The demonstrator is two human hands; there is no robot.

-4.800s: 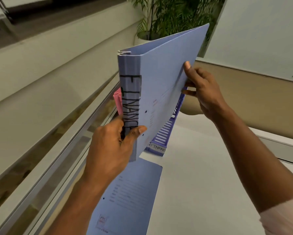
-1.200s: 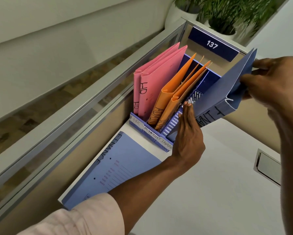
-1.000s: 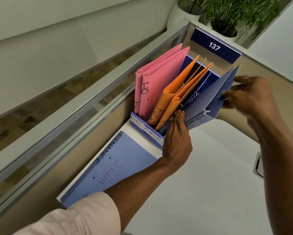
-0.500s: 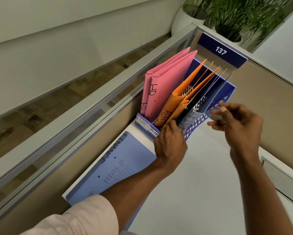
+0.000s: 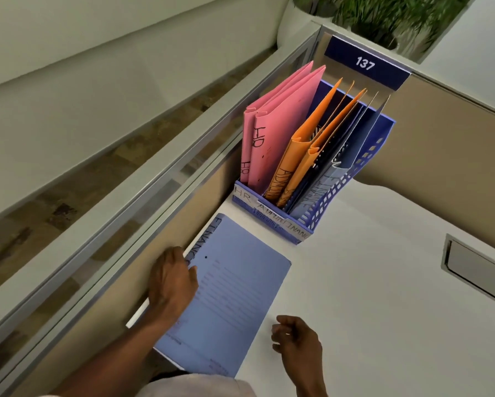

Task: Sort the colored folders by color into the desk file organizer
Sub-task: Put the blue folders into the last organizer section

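A blue desk file organizer [image 5: 329, 209] stands at the desk's far left corner. Its left slot holds two pink folders [image 5: 283, 124] marked HR, the middle slot two orange folders [image 5: 298, 161], and the right slot a blue folder [image 5: 326, 184] marked FINANCE. Another blue FINANCE folder [image 5: 229, 293] lies flat on the desk in front of the organizer. My left hand [image 5: 170, 282] rests on that folder's left spine edge, fingers over the edge. My right hand [image 5: 296, 339] hovers just off the folder's right edge, fingers loosely curled, holding nothing.
A beige partition with a glass strip [image 5: 143, 202] runs along the desk's left side. A blue sign reading 137 [image 5: 365, 63] sits behind the organizer. A grey cable hatch [image 5: 475, 267] is set in the white desk [image 5: 384, 282] at right. Plants stand beyond the partition.
The blue folder my right hand held now stands in the organizer's right slot. Both hands have left the organizer and dropped back to the flat blue folder.
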